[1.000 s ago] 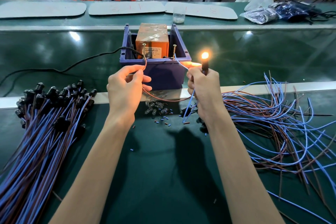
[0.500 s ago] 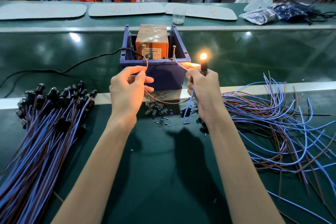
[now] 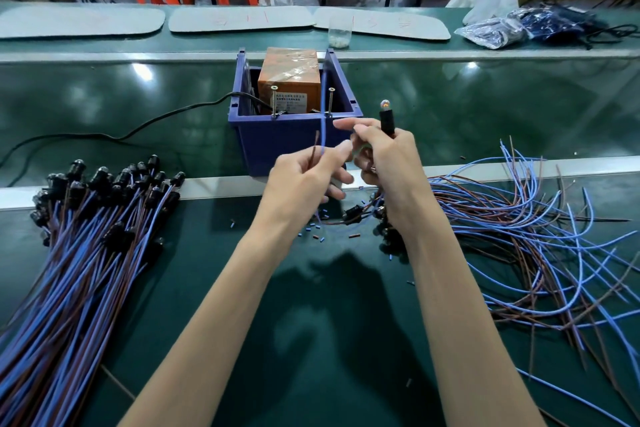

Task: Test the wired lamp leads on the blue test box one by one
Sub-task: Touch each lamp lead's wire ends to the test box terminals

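While both forearms reach forward over the middle of the green tabletop (image 3: 311,340), the room at their sides is narrow. A thick bundle (image 3: 86,246) of blue and brown wired lamps fills the left side down to the near left corner. Loose wires (image 3: 536,239) spread over the right side up to the right edge. Between these two heaps lies a band of bare green surface, and the arms are above it. A metal rail (image 3: 214,185) crosses the tabletop from left to right just beyond the hands. Small cut pieces (image 3: 316,227) of insulation lie near this rail, under the hands. The blue test box (image 3: 294,142) stands just behind the rail, in the middle. It has an orange block (image 3: 289,80) inside and two upright screws (image 3: 274,101) at its front wall. A black cable (image 3: 138,128) goes from the box toward the left edge.

The left hand (image 3: 304,180) is up in front of the box, and its thumb and forefinger pinch the blue lead (image 3: 322,121) and the brown lead (image 3: 315,149) together. Both ends point up. The brown end is free in front of the box wall. The blue end rises close beside the right screw, and I cannot tell if it touches. The right hand (image 3: 388,159) is just beside the left one. Its fingers are curled round the black lamp holder (image 3: 387,120), which stands upright, while the forefinger stretches toward the left. The bulb (image 3: 384,103) on top is dark.
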